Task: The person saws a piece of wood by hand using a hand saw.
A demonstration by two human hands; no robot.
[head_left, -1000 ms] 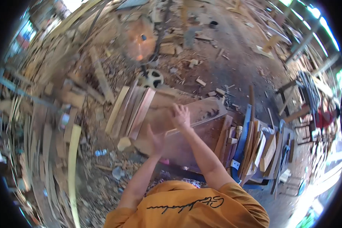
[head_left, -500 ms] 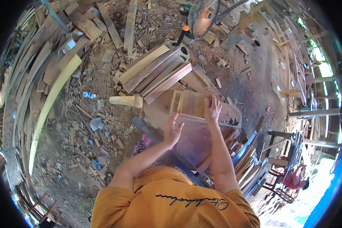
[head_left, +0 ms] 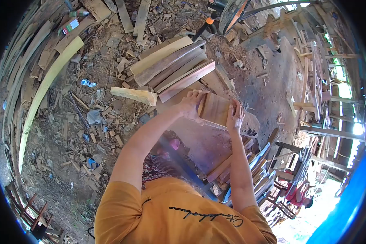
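Note:
A wooden block with a flat, grained face [head_left: 216, 109] is between my two hands over the work surface [head_left: 199, 144]. My left hand [head_left: 191, 106] is closed on the block's left end, over a paler strip. At the right end, my right hand [head_left: 235, 115] grips the block with its fingers over the edge. Just beyond my left hand lie several long boards side by side, the nearest one pinkish [head_left: 187, 80]. A short pale wood piece [head_left: 134, 96] is to the left of them.
A fan [head_left: 235, 17] stands at the top. A long curved pale plank [head_left: 49, 95] and stacked boards lie at the left. Wood scraps cover the ground. Wood pieces [head_left: 258, 166] lean at the right; a person in red [head_left: 296, 196] is farther off.
My left hand, open at the block's near left corner before, has moved up and closed on its left end. The whole view has shifted slightly.

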